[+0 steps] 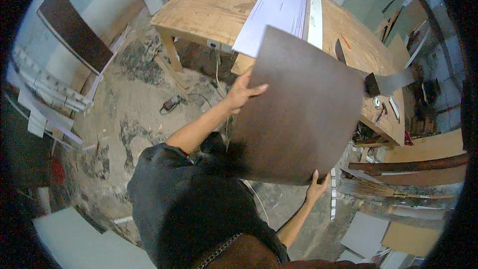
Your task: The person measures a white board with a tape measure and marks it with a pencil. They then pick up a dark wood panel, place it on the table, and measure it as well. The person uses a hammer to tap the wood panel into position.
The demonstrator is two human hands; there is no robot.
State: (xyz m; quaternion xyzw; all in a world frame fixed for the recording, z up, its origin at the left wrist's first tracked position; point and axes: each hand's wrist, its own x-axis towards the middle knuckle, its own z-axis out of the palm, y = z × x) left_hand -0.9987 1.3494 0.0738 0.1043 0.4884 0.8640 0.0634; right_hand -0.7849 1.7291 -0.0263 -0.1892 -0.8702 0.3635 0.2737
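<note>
A person in a black shirt (199,204) holds a big, flat, dark brown board (303,109) with two bare hands. The left hand (241,92) grips its left edge, with the thumb on the front face. The right hand (317,187) holds the bottom edge near the right corner, and that thumb is on the front too. The board is tilted, up in front of the body. It hides part of the wooden table (204,12), but it is hard to tell if the two touch.

On the table lies a white panel (274,12) with thin dark lines, and a long pale strip (315,20) is next to it. A small orange stick (346,42) lies farther right. A power tool (172,104) sits on the dirty floor (114,124), left of the person. Another dark board (74,27) leans on the wall at the far left.
</note>
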